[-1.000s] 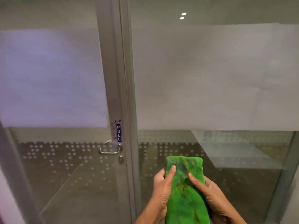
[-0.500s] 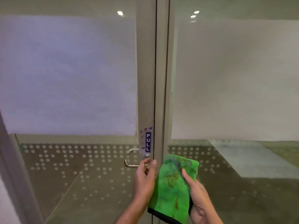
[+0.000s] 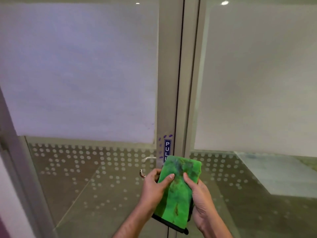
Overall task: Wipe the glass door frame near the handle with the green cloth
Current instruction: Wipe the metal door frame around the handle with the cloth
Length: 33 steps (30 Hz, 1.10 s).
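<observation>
A folded green cloth (image 3: 178, 189), stained brown and dark in places, is held upright in front of the door frame (image 3: 169, 83). My left hand (image 3: 153, 186) grips its left edge and my right hand (image 3: 199, 194) grips its right edge. The cloth's top covers the lower end of the blue PULL sticker (image 3: 167, 150). Purple smudges (image 3: 161, 145) dot the frame to the left of the sticker. The metal lever handle (image 3: 145, 166) sticks out to the left, partly hidden behind my left hand.
Frosted film covers the upper glass of the door (image 3: 82, 69) and the fixed panel to the right (image 3: 257, 79). Dotted clear glass lies below. A second frame post (image 3: 20, 160) runs down the left edge.
The view has shifted and come closer, so the frame now stands in the centre. My left hand has returned to the cloth's left edge, and the cloth has risen over the sticker's lower end.
</observation>
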Each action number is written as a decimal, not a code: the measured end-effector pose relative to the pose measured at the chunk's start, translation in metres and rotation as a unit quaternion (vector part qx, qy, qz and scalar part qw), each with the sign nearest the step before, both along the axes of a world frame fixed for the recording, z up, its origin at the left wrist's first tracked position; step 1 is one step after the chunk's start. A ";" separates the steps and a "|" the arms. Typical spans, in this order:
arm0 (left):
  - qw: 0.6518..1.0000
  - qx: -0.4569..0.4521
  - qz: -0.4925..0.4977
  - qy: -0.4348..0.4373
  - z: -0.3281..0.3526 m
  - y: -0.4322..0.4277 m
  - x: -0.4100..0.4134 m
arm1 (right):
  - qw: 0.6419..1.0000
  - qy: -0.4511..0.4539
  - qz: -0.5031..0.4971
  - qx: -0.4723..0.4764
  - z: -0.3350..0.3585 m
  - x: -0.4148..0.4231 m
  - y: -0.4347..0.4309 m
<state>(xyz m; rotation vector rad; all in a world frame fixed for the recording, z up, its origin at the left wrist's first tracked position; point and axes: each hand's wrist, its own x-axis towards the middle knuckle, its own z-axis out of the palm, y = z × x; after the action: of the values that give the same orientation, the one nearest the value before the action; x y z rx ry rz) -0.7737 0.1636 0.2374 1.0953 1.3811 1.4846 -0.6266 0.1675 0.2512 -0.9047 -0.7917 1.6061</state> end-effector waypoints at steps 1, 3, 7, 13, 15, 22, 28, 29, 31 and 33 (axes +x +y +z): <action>1.000 0.005 -0.001 0.007 -0.001 0.006 -0.004 | 1.000 0.005 -0.015 0.002 -0.001 -0.006 0.004; 0.998 0.023 0.017 0.059 -0.002 0.020 -0.010 | 0.996 0.006 -0.086 0.013 -0.001 -0.022 0.013; 0.970 0.062 0.056 0.228 0.000 0.050 -0.036 | 0.940 -0.083 -0.321 0.081 0.008 -0.051 0.042; 0.895 0.196 0.120 0.382 0.014 0.108 -0.076 | 0.749 -0.344 -0.484 0.293 0.024 -0.081 0.106; 0.880 0.208 0.125 0.408 0.013 0.124 -0.082 | 0.713 -0.441 -0.461 0.291 0.019 -0.093 0.130; 0.839 0.247 0.096 0.476 0.002 0.161 -0.107 | 0.654 -0.568 -0.366 0.342 0.005 -0.131 0.166; 0.808 0.290 0.085 0.506 0.018 0.181 -0.116 | 0.671 -0.526 -0.395 0.342 0.001 -0.140 0.176; 0.802 0.294 0.084 0.513 0.020 0.183 -0.116 | 0.670 -0.525 -0.394 0.346 0.000 -0.141 0.178; 0.793 0.302 0.083 0.523 0.021 0.186 -0.115 | 0.667 -0.532 -0.385 0.351 -0.002 -0.140 0.180; 0.788 0.308 0.087 0.527 0.019 0.189 -0.115 | 0.661 -0.550 -0.366 0.356 -0.006 -0.137 0.182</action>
<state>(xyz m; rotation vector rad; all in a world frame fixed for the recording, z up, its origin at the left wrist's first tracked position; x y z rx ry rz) -0.8884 0.3529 0.2566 2.5461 1.7523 1.5317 -0.7633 0.3491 0.2449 -1.3063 -1.4563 -0.1835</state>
